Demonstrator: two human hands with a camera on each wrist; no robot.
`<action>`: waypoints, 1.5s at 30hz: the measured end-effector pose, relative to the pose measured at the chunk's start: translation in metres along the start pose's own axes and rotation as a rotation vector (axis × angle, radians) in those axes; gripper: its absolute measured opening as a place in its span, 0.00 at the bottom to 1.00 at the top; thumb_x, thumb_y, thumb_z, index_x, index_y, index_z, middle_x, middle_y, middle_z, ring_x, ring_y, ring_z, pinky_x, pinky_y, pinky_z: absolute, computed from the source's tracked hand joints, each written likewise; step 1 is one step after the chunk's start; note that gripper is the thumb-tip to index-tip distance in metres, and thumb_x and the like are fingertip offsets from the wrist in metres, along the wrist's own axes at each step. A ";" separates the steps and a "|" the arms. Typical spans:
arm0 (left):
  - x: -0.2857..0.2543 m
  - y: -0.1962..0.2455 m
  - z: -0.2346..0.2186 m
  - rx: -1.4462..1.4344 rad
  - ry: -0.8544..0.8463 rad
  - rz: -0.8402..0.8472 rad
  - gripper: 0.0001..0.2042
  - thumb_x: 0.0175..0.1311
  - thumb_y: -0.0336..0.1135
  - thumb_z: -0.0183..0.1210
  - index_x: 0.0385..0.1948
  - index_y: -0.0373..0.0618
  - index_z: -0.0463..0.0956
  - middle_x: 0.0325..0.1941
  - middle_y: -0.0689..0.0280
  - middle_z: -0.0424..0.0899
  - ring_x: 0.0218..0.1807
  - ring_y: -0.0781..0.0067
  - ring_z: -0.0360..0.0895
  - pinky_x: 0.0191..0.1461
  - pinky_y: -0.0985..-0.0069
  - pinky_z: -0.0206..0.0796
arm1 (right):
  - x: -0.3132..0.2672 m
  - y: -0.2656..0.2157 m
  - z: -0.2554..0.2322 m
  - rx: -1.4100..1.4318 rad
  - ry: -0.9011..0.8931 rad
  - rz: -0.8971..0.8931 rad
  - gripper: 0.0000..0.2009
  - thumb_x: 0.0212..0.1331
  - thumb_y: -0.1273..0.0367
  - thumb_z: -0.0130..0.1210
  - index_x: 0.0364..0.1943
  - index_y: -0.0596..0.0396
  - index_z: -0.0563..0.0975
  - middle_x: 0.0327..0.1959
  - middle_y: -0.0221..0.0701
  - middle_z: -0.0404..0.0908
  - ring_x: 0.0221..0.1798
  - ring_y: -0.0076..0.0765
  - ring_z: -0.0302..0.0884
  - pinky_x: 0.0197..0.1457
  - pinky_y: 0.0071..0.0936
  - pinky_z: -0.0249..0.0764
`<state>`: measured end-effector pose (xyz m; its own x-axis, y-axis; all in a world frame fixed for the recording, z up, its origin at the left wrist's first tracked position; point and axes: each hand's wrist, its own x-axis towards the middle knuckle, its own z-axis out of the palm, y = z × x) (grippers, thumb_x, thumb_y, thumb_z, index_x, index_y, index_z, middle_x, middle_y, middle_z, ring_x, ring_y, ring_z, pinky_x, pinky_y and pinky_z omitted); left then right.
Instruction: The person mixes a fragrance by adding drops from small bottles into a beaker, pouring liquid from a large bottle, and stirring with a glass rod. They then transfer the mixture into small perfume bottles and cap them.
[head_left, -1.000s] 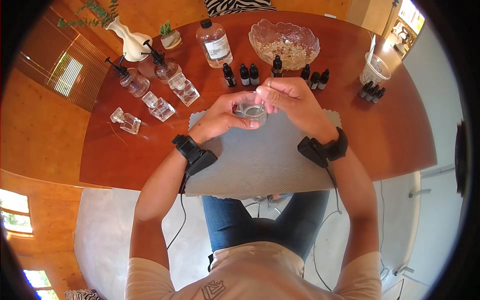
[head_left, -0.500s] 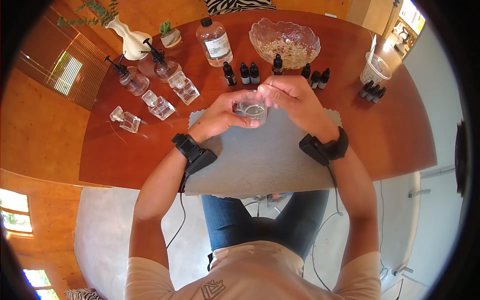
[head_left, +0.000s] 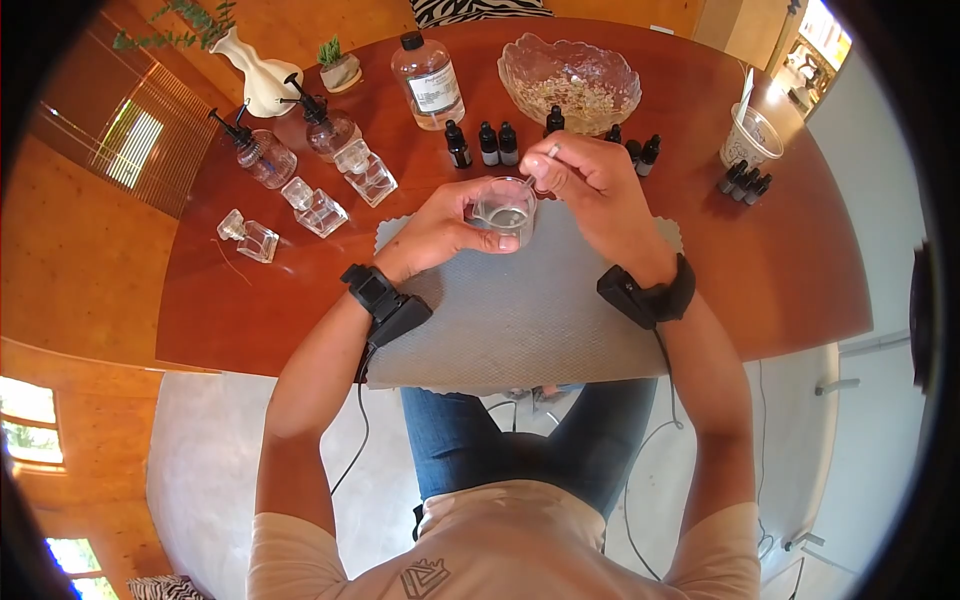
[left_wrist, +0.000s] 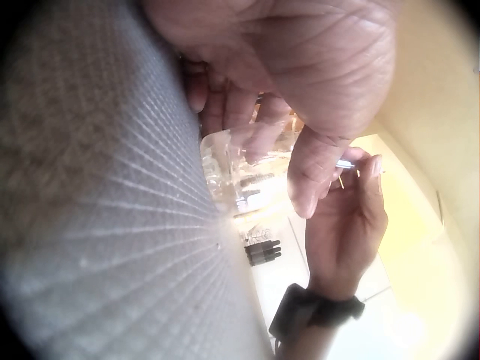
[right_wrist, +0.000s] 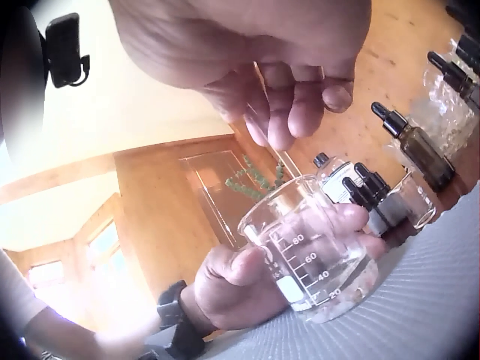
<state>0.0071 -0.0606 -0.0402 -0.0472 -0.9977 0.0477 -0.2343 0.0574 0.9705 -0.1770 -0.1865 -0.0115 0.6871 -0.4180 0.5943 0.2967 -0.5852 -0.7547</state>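
My left hand [head_left: 440, 235] holds a clear glass beaker [head_left: 512, 212] over the grey mat [head_left: 510, 320], thumb on the near side and fingers round the far side. In the right wrist view the beaker [right_wrist: 319, 262] shows white markings from 20 to 80, and clear liquid lies low inside. Above the rim, my right hand [head_left: 598, 195] pinches a thin clear stirring rod [head_left: 555, 151] between thumb and fingers. The rod slants down toward the beaker's mouth. Beyond the hands stand small black-capped dropper bottles [head_left: 489, 145].
Square glass perfume bottles [head_left: 317, 213] and two pump sprayers [head_left: 265, 160] stand at left. Behind are a large labelled bottle [head_left: 432, 90] and a crystal bowl [head_left: 570, 85]. A cup [head_left: 750, 140] and small black bottles [head_left: 745, 182] sit at right. A white vase [head_left: 262, 85] stands far left.
My right hand has shifted slightly up and to the right, and the stirring rod's upper end now shows above its fingers. The left hand and beaker stay nearly still.
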 end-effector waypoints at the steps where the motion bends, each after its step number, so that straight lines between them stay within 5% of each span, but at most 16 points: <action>1: 0.000 0.002 0.000 0.013 0.000 -0.004 0.30 0.56 0.30 0.74 0.62 0.40 0.75 0.57 0.67 0.83 0.59 0.75 0.77 0.66 0.72 0.68 | 0.000 0.001 -0.002 -0.063 -0.016 -0.022 0.13 0.70 0.67 0.57 0.30 0.64 0.78 0.20 0.30 0.71 0.24 0.22 0.64 0.28 0.27 0.63; 4: -0.001 0.005 0.000 0.027 0.004 -0.020 0.29 0.56 0.30 0.74 0.62 0.41 0.75 0.57 0.67 0.83 0.59 0.75 0.77 0.67 0.72 0.68 | -0.001 -0.003 -0.006 0.037 -0.154 0.077 0.14 0.70 0.67 0.57 0.29 0.63 0.77 0.19 0.30 0.70 0.24 0.23 0.61 0.26 0.29 0.60; 7: -0.001 0.005 0.001 0.042 0.016 -0.014 0.28 0.56 0.29 0.74 0.61 0.41 0.76 0.57 0.66 0.83 0.59 0.74 0.78 0.66 0.72 0.68 | 0.000 -0.004 0.001 0.005 0.002 0.011 0.15 0.70 0.66 0.58 0.28 0.63 0.76 0.18 0.31 0.68 0.23 0.24 0.59 0.26 0.29 0.59; 13: -0.001 0.005 0.000 0.020 0.007 -0.030 0.28 0.56 0.30 0.74 0.61 0.42 0.76 0.57 0.66 0.83 0.59 0.74 0.78 0.65 0.72 0.68 | -0.002 -0.005 -0.006 0.012 -0.153 0.156 0.15 0.73 0.65 0.55 0.30 0.63 0.77 0.23 0.26 0.74 0.29 0.18 0.66 0.34 0.23 0.65; 16: -0.001 0.005 0.001 0.039 0.016 -0.019 0.29 0.56 0.30 0.74 0.61 0.42 0.76 0.57 0.66 0.83 0.59 0.74 0.78 0.65 0.72 0.68 | 0.001 -0.002 -0.005 -0.159 -0.090 0.060 0.16 0.73 0.64 0.55 0.30 0.63 0.77 0.23 0.27 0.74 0.28 0.19 0.66 0.33 0.23 0.65; 19: -0.001 0.004 0.001 0.029 0.020 -0.017 0.29 0.56 0.30 0.74 0.62 0.42 0.76 0.57 0.66 0.83 0.59 0.73 0.78 0.66 0.71 0.68 | 0.001 -0.001 -0.007 0.023 -0.196 0.166 0.17 0.73 0.63 0.55 0.29 0.63 0.77 0.22 0.27 0.74 0.28 0.19 0.66 0.33 0.24 0.65; 22: 0.000 0.003 0.002 0.036 0.021 -0.003 0.29 0.56 0.30 0.74 0.62 0.42 0.76 0.57 0.66 0.83 0.59 0.73 0.78 0.66 0.71 0.68 | 0.000 -0.004 -0.002 -0.095 -0.050 0.071 0.17 0.73 0.62 0.56 0.29 0.62 0.77 0.22 0.27 0.74 0.28 0.19 0.67 0.33 0.24 0.65; 31: 0.000 0.001 0.000 0.043 0.007 0.017 0.29 0.56 0.30 0.73 0.63 0.42 0.76 0.57 0.66 0.83 0.59 0.73 0.77 0.67 0.71 0.67 | 0.001 -0.001 -0.005 -0.140 -0.116 0.086 0.18 0.73 0.61 0.56 0.30 0.63 0.77 0.22 0.27 0.74 0.29 0.19 0.68 0.34 0.23 0.66; 34: 0.001 0.000 0.000 0.046 0.005 0.018 0.30 0.56 0.29 0.73 0.63 0.43 0.75 0.57 0.66 0.83 0.59 0.74 0.77 0.67 0.71 0.67 | 0.000 -0.003 -0.005 0.058 -0.156 0.195 0.18 0.73 0.62 0.56 0.29 0.63 0.77 0.22 0.28 0.74 0.28 0.20 0.68 0.34 0.24 0.66; 37: 0.001 0.000 -0.001 0.050 0.004 0.009 0.30 0.56 0.30 0.74 0.63 0.43 0.75 0.56 0.66 0.83 0.59 0.74 0.77 0.67 0.71 0.67 | 0.001 -0.003 -0.003 -0.181 -0.060 0.043 0.18 0.73 0.62 0.56 0.30 0.63 0.78 0.23 0.28 0.75 0.29 0.20 0.68 0.34 0.24 0.66; 40: 0.000 0.001 0.001 0.051 0.024 0.009 0.30 0.56 0.30 0.74 0.63 0.42 0.76 0.56 0.66 0.84 0.59 0.74 0.78 0.66 0.71 0.67 | 0.000 -0.001 -0.005 0.101 -0.175 0.182 0.17 0.73 0.62 0.56 0.30 0.63 0.78 0.23 0.28 0.75 0.29 0.20 0.68 0.34 0.23 0.66; 43: 0.000 0.002 0.001 0.044 0.023 0.004 0.30 0.55 0.30 0.74 0.62 0.42 0.76 0.56 0.65 0.84 0.59 0.74 0.78 0.66 0.71 0.68 | 0.001 0.004 0.002 -0.111 0.044 -0.020 0.18 0.70 0.62 0.59 0.25 0.61 0.76 0.17 0.27 0.68 0.23 0.19 0.61 0.25 0.27 0.58; 45: 0.000 0.003 0.001 0.036 0.016 -0.012 0.30 0.55 0.31 0.74 0.62 0.42 0.76 0.56 0.65 0.84 0.59 0.74 0.78 0.66 0.71 0.68 | 0.001 0.000 -0.004 -0.034 -0.091 0.113 0.17 0.72 0.63 0.57 0.28 0.62 0.78 0.21 0.26 0.73 0.27 0.19 0.66 0.31 0.24 0.63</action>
<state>0.0055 -0.0607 -0.0376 -0.0288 -0.9988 0.0403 -0.2693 0.0466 0.9619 -0.1789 -0.1897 -0.0095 0.7723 -0.4191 0.4773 0.1927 -0.5615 -0.8047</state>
